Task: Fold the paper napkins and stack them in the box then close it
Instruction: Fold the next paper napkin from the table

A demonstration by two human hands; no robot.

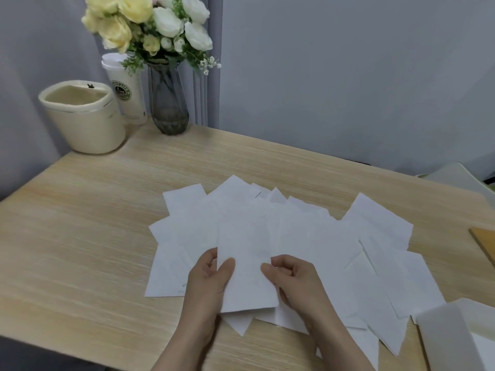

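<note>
Covering wooden table (80,236): scattered napkins (316,236)

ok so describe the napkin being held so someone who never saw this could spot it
On the wooden table, find the spread of white napkins. The held napkin lies on top at its near middle. Only this one is pinched at both sides, by the left hand and the right hand.

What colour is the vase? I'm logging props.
Smoky grey glass vase, seen in the head view.

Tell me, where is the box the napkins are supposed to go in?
In the head view the white box sits at the table's near right corner, partly cut off by the frame, just right of the spread napkins.
</note>
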